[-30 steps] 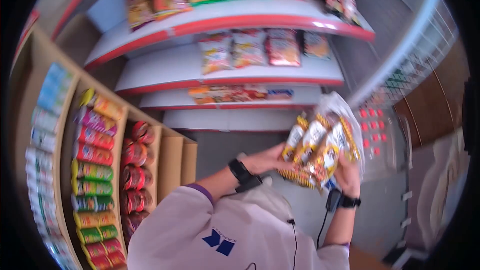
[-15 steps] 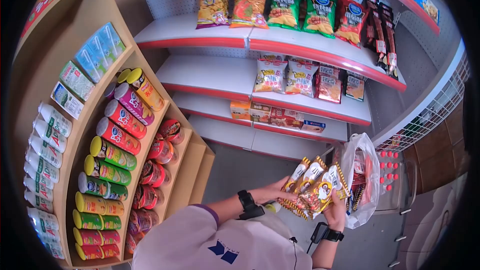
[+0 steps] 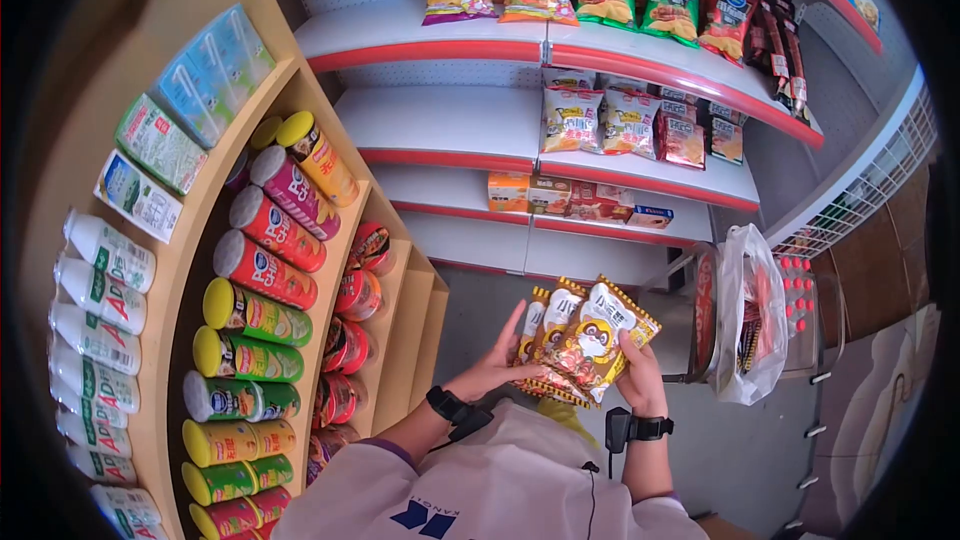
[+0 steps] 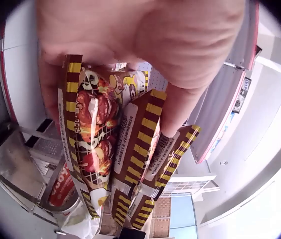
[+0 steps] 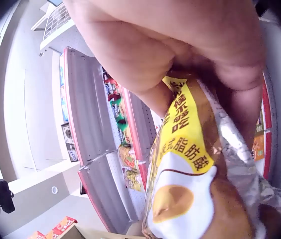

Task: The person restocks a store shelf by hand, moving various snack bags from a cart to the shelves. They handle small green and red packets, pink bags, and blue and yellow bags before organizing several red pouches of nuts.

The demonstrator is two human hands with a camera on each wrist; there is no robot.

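Note:
Several brown snack packets point(image 3: 590, 345) with yellow-striped edges are fanned out between the two hands in the head view. The left hand point(image 3: 488, 365) holds their left side, its fingers extended upward and its thumb across the lower part. At the right side, the right hand point(image 3: 643, 380) grips the front packet with its thumb over the edge. In the left wrist view the packets point(image 4: 95, 134) stand between the fingers and thumb of the left hand point(image 4: 140, 40). A packet point(image 5: 185, 184) hangs from the right hand point(image 5: 180, 45) in the right wrist view, fingertips hidden.
A white plastic bag point(image 3: 752, 320) with goods inside hangs right of the hands, beside red-capped bottles point(image 3: 796, 295). White shelves point(image 3: 440, 125) with bagged snacks and boxes stand ahead. A wooden rack point(image 3: 350, 230) of chip cans, tubs and bottles is at left.
The hands and packets have moved left, away from the plastic bag, which was behind or right beside them. The left fingers have spread upward. The head view has shifted, bringing the wooden rack closer.

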